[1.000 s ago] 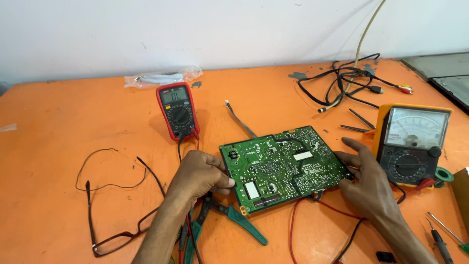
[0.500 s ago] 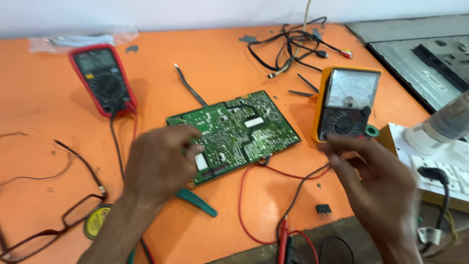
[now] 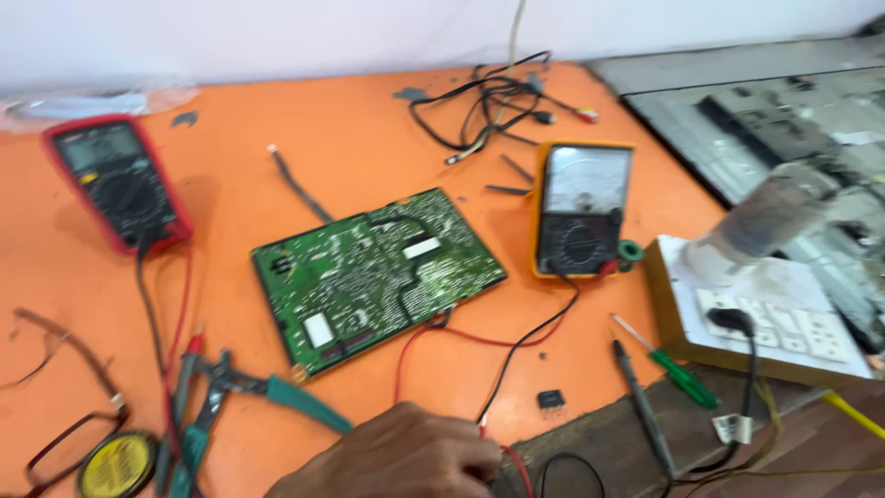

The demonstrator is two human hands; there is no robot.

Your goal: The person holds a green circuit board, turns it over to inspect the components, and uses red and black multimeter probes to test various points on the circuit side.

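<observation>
An orange worktop (image 3: 350, 138) carries a green circuit board (image 3: 378, 277) at centre, a red digital multimeter (image 3: 118, 183) upper left, a yellow analogue meter (image 3: 581, 221) right of centre, green-handled pliers (image 3: 267, 392) and spectacles (image 3: 64, 433) lower left.

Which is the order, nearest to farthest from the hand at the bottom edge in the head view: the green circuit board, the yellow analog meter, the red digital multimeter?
From the hand at the bottom edge:
1. Green circuit board, just above the hand, mid-table.
2. Yellow analog meter, up and to the right.
3. Red digital multimeter, far upper left.
</observation>
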